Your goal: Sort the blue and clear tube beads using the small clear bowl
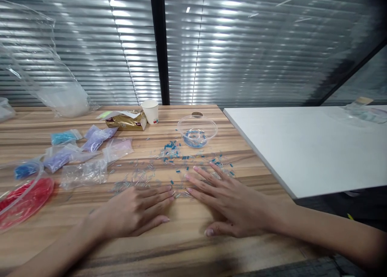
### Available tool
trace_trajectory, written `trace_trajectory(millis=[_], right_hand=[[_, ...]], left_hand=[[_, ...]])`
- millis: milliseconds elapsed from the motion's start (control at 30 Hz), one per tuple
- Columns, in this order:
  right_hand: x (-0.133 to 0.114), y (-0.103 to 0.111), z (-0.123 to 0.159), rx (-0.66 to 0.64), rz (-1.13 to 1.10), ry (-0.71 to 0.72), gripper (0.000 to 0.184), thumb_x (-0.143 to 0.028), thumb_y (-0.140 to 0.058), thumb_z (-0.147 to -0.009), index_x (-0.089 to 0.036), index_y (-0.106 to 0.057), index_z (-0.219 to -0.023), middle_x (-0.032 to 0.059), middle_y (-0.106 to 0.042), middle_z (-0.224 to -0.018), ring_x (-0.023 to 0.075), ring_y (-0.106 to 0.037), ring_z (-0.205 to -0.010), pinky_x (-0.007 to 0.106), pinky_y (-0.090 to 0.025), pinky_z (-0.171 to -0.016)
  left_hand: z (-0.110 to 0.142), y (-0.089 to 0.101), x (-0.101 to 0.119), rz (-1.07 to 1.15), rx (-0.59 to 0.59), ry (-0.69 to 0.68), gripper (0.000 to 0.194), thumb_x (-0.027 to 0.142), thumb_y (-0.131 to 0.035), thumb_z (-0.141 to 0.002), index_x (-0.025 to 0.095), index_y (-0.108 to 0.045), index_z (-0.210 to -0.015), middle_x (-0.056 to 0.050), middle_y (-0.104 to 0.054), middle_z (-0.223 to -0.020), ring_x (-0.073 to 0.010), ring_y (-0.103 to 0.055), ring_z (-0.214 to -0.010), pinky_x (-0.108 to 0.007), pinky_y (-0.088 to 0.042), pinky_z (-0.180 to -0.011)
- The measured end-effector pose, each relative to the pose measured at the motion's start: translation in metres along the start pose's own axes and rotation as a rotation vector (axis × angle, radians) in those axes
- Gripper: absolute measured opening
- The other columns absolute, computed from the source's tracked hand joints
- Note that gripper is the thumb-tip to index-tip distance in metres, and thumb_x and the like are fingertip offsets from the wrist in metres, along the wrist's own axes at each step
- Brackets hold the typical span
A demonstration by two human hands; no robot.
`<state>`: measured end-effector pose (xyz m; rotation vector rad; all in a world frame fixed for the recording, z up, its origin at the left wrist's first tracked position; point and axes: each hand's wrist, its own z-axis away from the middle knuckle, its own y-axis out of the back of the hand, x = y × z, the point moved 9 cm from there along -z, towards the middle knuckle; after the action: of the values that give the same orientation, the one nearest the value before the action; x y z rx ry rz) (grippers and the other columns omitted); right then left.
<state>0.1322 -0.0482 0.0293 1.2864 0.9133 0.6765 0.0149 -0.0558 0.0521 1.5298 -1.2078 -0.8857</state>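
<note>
Loose tube beads, blue and clear, lie scattered over the middle of the wooden table. My left hand rests low over the table at the near edge of the beads, its fingers stretched out and pointing right. Opposite it, my right hand is spread, with fingertips among the beads. Neither hand holds anything. Just beyond the scatter stands a round clear plastic bowl with blue beads showing at its bottom.
Small zip bags of beads in blue, purple and clear lie at left, near a red bag. Behind are a gold packet, a paper cup and a clear plastic bag. A white table adjoins at right.
</note>
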Motion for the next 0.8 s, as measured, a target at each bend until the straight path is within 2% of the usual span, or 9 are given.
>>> trace_trajectory(millis=[133, 267, 400, 500, 667, 800], right_hand=[[-0.004, 0.006, 0.005, 0.087, 0.09, -0.014, 0.072, -0.055, -0.043, -0.089, -0.017, -0.017, -0.145, 0.0083, -0.014, -0.151, 0.0286, -0.005, -0.14, 0.054, -0.001, -0.112], [-0.006, 0.01, 0.026, 0.151, 0.171, -0.091, 0.065, -0.045, -0.047, -0.091, -0.021, -0.019, -0.145, 0.005, -0.021, -0.15, 0.0263, -0.011, -0.14, 0.051, -0.009, -0.114], [-0.01, 0.006, 0.056, 0.197, 0.211, -0.126, 0.061, -0.038, -0.048, -0.092, -0.018, -0.024, -0.144, 0.0065, -0.028, -0.148, 0.0241, -0.021, -0.138, 0.042, -0.024, -0.114], [-0.013, 0.005, 0.066, 0.203, 0.233, -0.143, 0.057, -0.032, -0.047, -0.092, -0.014, -0.027, -0.143, 0.0077, -0.033, -0.145, 0.0232, -0.025, -0.137, 0.04, -0.029, -0.112], [-0.017, 0.013, 0.043, 0.208, 0.147, -0.118, 0.049, -0.037, -0.046, -0.093, -0.013, -0.041, -0.135, 0.0106, -0.039, -0.142, 0.0231, -0.031, -0.134, 0.042, -0.029, -0.111], [-0.016, 0.008, 0.015, 0.126, 0.072, -0.092, 0.053, -0.04, -0.042, -0.094, -0.01, -0.036, -0.138, 0.0127, -0.037, -0.143, 0.0229, -0.031, -0.134, 0.044, -0.025, -0.113]], left_hand=[[-0.003, -0.001, 0.004, -0.023, -0.016, -0.019, 0.031, 0.022, -0.039, -0.096, 0.011, -0.056, -0.119, -0.009, -0.064, -0.114, -0.0198, -0.06, -0.108, -0.031, -0.052, -0.091], [-0.003, -0.006, 0.005, -0.044, -0.027, -0.023, 0.031, 0.021, -0.039, -0.096, 0.008, -0.057, -0.117, -0.008, -0.064, -0.115, -0.0199, -0.058, -0.111, -0.031, -0.05, -0.094], [-0.001, -0.01, 0.006, -0.049, -0.023, -0.026, 0.031, 0.02, -0.041, -0.095, 0.007, -0.055, -0.119, -0.01, -0.063, -0.116, -0.021, -0.058, -0.111, -0.032, -0.05, -0.095], [-0.001, -0.01, 0.007, -0.036, 0.019, -0.029, 0.03, 0.018, -0.042, -0.095, 0.006, -0.055, -0.119, -0.011, -0.063, -0.117, -0.0216, -0.056, -0.114, -0.032, -0.049, -0.096], [-0.004, -0.01, 0.012, -0.029, 0.036, -0.029, 0.031, 0.019, -0.038, -0.096, 0.007, -0.058, -0.117, -0.012, -0.063, -0.116, -0.0223, -0.057, -0.113, -0.033, -0.051, -0.093], [-0.002, -0.007, 0.014, -0.047, 0.052, -0.035, 0.032, 0.02, -0.036, -0.096, 0.008, -0.058, -0.116, -0.012, -0.065, -0.113, -0.0215, -0.06, -0.107, -0.032, -0.053, -0.088]])
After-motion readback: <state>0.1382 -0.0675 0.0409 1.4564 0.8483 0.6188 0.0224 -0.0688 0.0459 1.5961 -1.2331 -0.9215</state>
